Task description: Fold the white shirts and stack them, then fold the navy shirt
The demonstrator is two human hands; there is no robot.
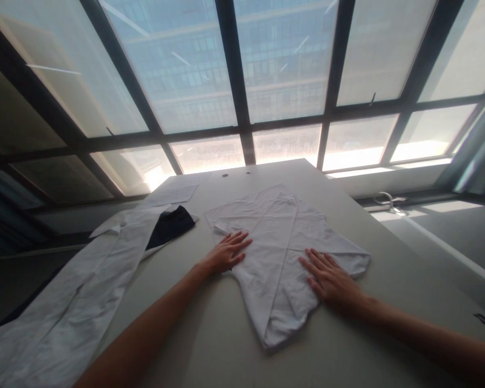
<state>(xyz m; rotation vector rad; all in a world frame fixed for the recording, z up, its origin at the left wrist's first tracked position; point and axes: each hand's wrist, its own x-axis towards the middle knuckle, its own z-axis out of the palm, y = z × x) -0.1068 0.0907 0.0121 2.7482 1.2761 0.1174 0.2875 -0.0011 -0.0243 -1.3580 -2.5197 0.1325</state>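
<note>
A white cloth garment [262,237], partly folded over itself, lies flat in the middle of the white table [210,345]. Its near end narrows to a point, and another corner sticks out to the right. My left hand [227,251] rests on the garment's left edge with fingers stretched out. On the right side, my right hand [332,278] lies palm down, its fingers spread over the cloth near a fold line. Neither hand grips the fabric. The exact kind of garment cannot be made out.
To the left, another white garment [101,275] drapes over the table's edge, with a dark navy piece [170,225] beside it. A white sheet [173,193] lies at the back left. Tall windows [283,64] rise behind the table. A coiled white cable [383,199] sits at the right.
</note>
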